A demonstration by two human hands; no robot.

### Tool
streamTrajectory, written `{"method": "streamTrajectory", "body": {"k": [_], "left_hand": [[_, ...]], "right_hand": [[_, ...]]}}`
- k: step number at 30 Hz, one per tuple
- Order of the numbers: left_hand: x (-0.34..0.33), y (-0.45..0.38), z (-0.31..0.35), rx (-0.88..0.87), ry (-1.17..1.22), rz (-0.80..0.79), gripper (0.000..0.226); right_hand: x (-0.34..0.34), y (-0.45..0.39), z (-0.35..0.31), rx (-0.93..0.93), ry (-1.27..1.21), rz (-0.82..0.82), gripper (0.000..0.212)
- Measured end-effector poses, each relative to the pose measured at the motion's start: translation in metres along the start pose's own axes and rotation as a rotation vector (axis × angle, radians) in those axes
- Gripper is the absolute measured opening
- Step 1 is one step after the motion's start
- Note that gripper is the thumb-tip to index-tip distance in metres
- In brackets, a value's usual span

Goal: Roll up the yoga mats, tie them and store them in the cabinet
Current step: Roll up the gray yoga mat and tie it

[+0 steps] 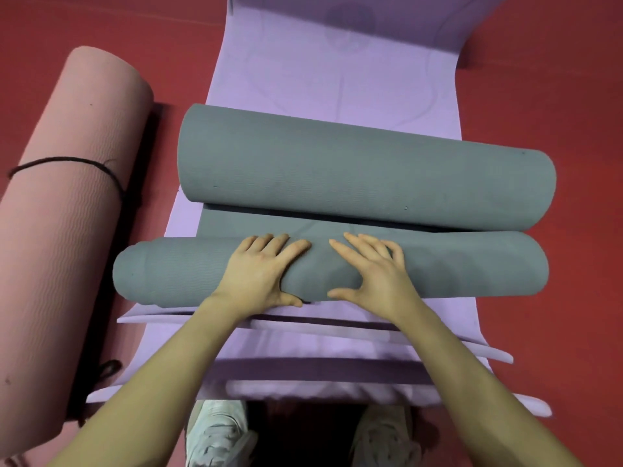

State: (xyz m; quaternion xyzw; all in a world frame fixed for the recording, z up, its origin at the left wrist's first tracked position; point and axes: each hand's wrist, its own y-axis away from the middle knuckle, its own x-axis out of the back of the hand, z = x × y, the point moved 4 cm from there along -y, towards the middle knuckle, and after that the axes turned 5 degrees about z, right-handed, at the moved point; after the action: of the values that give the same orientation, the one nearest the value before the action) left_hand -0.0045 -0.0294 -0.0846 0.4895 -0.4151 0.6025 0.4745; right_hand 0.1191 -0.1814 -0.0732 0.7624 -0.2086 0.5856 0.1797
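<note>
Nearest, two pale shoes [219,433] on the red floor [556,79], toes at the edge of a lilac mat [337,96] lying flat with its near end buckled into loose folds. On it a grey mat [354,176], finely ribbed, curled from both ends into two rolls joined by a short flat strip; left hand [261,273] and right hand [372,271] lie side by side on the nearer roll, fingers spread flat, thumbs tucked under its near side, gripping nothing. Left, a pink mat [67,214] lies rolled, wave-textured, bound by a black cord [67,161].
</note>
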Motion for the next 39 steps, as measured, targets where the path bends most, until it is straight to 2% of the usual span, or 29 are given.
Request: {"method": "streamTrajectory", "body": {"k": [4, 7, 13, 16, 18, 22, 26, 30, 33, 39], "left_hand": [[0.000, -0.008, -0.008, 0.004, 0.021, -0.032, 0.094], [0.003, -0.013, -0.012, 0.010, 0.066, 0.043, 0.090], [0.007, -0.020, -0.014, 0.031, 0.043, 0.089, 0.072], [0.002, -0.023, -0.014, 0.114, -0.001, 0.105, 0.062], [0.001, -0.028, -0.015, 0.168, -0.039, 0.062, 0.065], [0.002, -0.046, -0.023, 0.250, -0.062, -0.008, 0.070], [-0.002, -0.061, -0.031, 0.275, -0.115, 0.053, 0.068], [-0.002, -0.077, -0.040, 0.293, -0.114, 0.092, 0.067], [-0.001, -0.090, -0.048, 0.342, -0.079, 0.070, 0.060], [0.007, -0.103, -0.046, 0.474, 0.030, 0.082, 0.077]], "right_hand": [[0.006, -0.017, 0.004, -0.115, -0.025, 0.021, 0.073], [0.003, -0.037, 0.008, -0.215, -0.023, 0.008, 0.062], [-0.002, -0.073, 0.013, -0.300, 0.138, 0.039, 0.077], [0.000, -0.092, 0.018, -0.398, 0.165, 0.091, 0.068], [0.004, -0.102, 0.018, -0.442, 0.153, 0.115, 0.066], [0.003, -0.113, 0.023, -0.405, 0.087, 0.091, 0.068], [0.001, -0.121, 0.031, -0.394, 0.129, 0.078, 0.071], [0.006, -0.137, 0.034, -0.462, 0.095, 0.154, 0.077], [0.002, -0.152, 0.042, -0.458, 0.110, 0.068, 0.076], [-0.002, -0.174, 0.048, -0.426, 0.079, 0.068, 0.072]]}}
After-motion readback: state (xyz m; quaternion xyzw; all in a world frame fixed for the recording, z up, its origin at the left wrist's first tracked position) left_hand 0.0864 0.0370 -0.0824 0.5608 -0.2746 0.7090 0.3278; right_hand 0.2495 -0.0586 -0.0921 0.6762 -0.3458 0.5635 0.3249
